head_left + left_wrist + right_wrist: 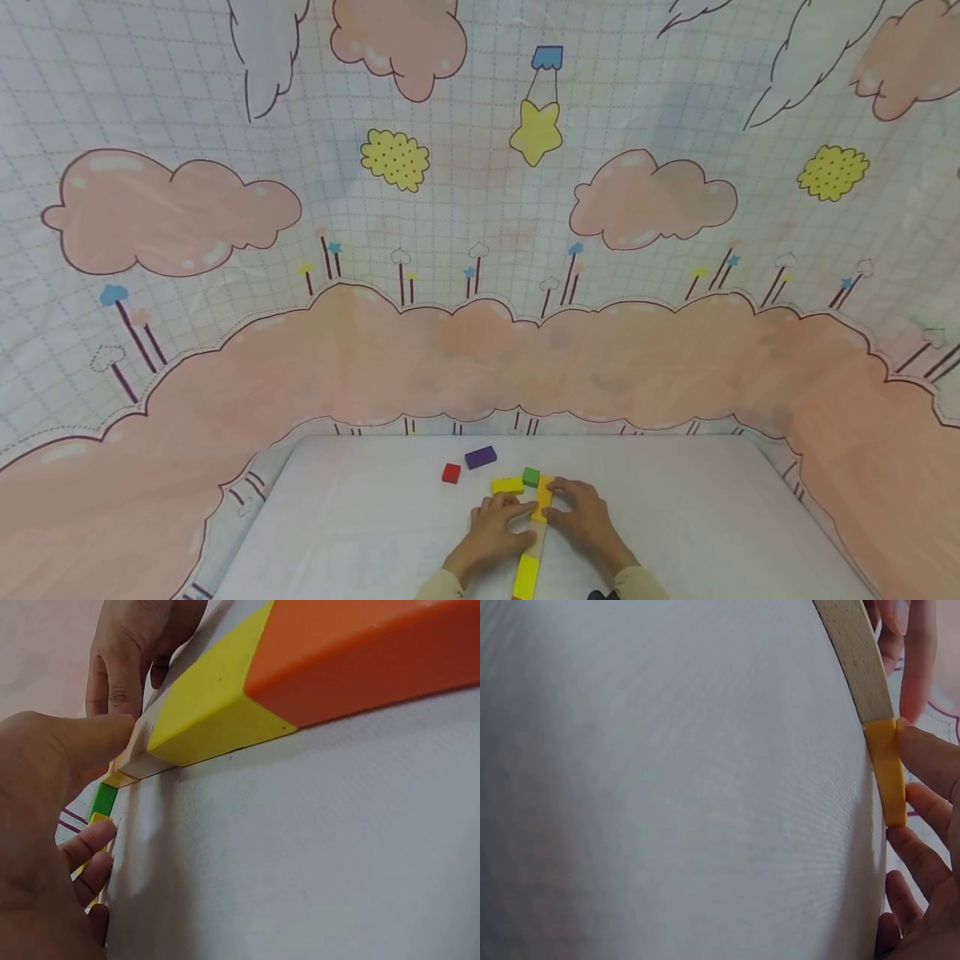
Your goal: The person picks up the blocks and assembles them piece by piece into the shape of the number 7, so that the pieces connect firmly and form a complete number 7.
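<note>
Red cube (pixel 451 473) and purple block (pixel 481 457) lie beyond the left hand (pixel 495 533), whose loosely spread fingers grip nothing. Past its index, a green block (pixel 531 477) sits beside the amber block (pixel 544 497), pinched by the half-curled right hand (pixel 588 517); uneven pressure from either hand could skew it from the bare-wood block (pixel 539 534) by the left thumb.

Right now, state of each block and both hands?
Amber rectangular block: held, lined up
Bare wood rectangular block: lined up
Yellow rectangular block: lined up
Orange block: lined up
Green block: beside amber block
Second yellow block: not lined up
Purple rectangular block: apart
Red block: apart
Left hand: index extended
Right hand: gripping amber block
</note>
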Action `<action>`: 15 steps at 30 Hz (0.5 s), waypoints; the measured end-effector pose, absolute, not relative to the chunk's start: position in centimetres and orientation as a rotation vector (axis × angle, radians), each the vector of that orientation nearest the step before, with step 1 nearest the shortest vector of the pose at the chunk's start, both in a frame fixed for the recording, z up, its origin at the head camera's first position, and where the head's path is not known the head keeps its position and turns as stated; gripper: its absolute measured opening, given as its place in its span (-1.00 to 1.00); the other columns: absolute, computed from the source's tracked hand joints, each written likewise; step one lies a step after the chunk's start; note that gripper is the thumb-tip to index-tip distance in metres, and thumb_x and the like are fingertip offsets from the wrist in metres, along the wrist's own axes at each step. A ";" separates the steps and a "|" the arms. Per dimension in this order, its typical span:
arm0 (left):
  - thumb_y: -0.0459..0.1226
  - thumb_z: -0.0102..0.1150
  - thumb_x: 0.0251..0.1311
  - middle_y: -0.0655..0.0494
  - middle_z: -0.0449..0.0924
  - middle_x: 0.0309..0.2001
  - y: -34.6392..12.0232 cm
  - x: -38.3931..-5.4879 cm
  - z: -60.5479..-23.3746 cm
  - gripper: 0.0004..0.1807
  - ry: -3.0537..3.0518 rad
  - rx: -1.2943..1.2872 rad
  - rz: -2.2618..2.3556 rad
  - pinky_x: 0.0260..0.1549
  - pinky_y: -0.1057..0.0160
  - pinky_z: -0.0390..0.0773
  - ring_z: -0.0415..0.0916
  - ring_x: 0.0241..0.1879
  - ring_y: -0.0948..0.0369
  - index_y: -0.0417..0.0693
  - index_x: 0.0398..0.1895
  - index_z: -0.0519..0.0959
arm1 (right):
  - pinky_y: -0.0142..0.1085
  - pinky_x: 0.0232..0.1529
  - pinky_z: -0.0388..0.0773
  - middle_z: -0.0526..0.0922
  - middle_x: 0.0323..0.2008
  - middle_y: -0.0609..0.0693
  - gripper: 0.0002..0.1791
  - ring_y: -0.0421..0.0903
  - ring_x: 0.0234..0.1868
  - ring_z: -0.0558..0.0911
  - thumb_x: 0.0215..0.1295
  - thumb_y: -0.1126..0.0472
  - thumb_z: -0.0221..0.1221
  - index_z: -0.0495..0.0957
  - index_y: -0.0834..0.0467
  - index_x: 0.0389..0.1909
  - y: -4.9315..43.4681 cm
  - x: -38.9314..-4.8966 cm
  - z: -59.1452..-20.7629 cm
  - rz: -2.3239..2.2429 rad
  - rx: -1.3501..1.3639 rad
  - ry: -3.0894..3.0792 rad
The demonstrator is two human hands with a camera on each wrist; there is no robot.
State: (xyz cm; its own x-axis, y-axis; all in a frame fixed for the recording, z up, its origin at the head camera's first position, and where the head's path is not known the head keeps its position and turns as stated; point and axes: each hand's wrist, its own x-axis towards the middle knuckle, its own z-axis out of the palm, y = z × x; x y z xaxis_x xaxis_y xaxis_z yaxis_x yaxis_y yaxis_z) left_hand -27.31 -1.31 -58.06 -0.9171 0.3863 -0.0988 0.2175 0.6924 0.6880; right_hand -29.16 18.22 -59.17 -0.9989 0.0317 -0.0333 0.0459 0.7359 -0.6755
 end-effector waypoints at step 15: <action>-0.03 0.34 0.15 0.02 0.44 0.18 -1.0 -27.6 -57.8 -0.52 2.671 0.471 1.001 0.04 -0.03 0.25 0.25 0.04 0.05 0.37 0.19 0.58 | 0.33 0.31 0.17 0.53 0.27 0.03 -0.55 0.21 0.38 0.34 0.05 0.02 0.42 0.62 -0.11 0.02 18.2 -29.1 -59.1 -1.161 0.100 2.886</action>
State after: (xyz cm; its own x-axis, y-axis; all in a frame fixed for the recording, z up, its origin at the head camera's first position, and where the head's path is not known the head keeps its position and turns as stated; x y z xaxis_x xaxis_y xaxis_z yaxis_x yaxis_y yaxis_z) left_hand -27.56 -1.01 -57.76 -0.9165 0.3822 -0.1185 0.2102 0.7119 0.6701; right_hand -29.11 18.21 -59.11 -0.9975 0.0489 -0.0512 0.0707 0.7196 -0.6908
